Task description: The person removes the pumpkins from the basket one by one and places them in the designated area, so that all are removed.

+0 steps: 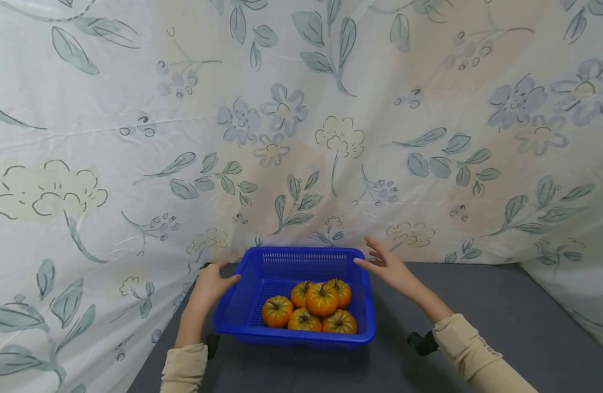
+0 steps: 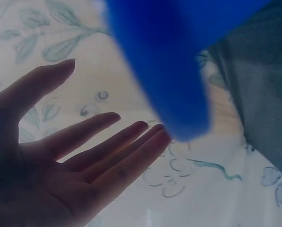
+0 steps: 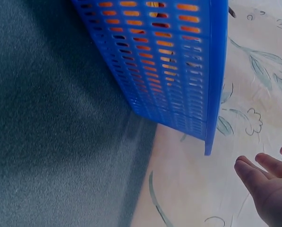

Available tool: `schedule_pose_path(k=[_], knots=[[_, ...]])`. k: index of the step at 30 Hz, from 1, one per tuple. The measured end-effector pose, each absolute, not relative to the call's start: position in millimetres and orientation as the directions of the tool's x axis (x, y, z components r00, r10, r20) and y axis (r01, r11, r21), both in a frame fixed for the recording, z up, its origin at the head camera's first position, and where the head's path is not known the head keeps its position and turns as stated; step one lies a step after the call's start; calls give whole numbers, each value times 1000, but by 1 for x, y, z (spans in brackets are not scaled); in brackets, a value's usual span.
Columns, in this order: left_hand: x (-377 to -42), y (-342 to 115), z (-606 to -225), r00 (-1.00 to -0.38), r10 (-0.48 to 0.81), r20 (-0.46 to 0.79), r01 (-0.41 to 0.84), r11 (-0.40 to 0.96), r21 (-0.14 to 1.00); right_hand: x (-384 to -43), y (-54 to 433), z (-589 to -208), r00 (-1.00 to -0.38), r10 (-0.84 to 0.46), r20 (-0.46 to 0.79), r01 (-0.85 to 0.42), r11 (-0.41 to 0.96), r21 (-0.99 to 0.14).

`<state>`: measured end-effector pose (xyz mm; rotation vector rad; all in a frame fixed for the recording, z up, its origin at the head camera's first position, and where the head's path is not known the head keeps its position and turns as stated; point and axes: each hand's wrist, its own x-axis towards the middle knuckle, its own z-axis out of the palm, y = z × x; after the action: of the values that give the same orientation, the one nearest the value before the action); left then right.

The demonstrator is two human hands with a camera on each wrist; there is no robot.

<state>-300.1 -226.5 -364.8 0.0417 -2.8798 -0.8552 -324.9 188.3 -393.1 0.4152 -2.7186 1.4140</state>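
A blue plastic basket (image 1: 293,330) with slotted walls stands on the dark table. Several small orange pumpkins (image 1: 322,299) with green-streaked tops lie in its middle and right part. My left hand (image 1: 212,285) is at the basket's left rim, fingers spread and thumb toward the rim. In the left wrist view that hand (image 2: 98,165) has its fingers extended beside the blurred blue rim. My right hand (image 1: 387,268) hovers by the back right corner, fingers spread and holding nothing. The right wrist view shows its fingertips (image 3: 247,170) apart from the basket wall (image 3: 164,71).
A dark grey tabletop (image 1: 478,305) extends right of the basket. Behind and to the left hangs a white cloth (image 1: 301,218) printed with flowers and leaves, close to the basket's back edge. Black straps (image 1: 421,344) sit at the wrists below beige sleeves.
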Motion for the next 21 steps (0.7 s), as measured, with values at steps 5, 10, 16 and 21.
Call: schedule_pose_path(k=[5,10,16,21], knots=[[-300,-234,-370,-988,-95,122,-12,834,552,-322,182,-394,-957,-242,161,-270,535,-800],[-302,-241,-379,-984,-132,122,-39,819,573,-320,174,-394,-957,-247,150,-265,546,-794],[-301,-252,-390,-985,-129,113,-30,779,626,-316,164,-392,-948,-270,169,-293,527,-798],[-296,-258,-395,-989,-135,61,-51,698,714,-314,155,-391,-934,-304,185,-326,519,-790]])
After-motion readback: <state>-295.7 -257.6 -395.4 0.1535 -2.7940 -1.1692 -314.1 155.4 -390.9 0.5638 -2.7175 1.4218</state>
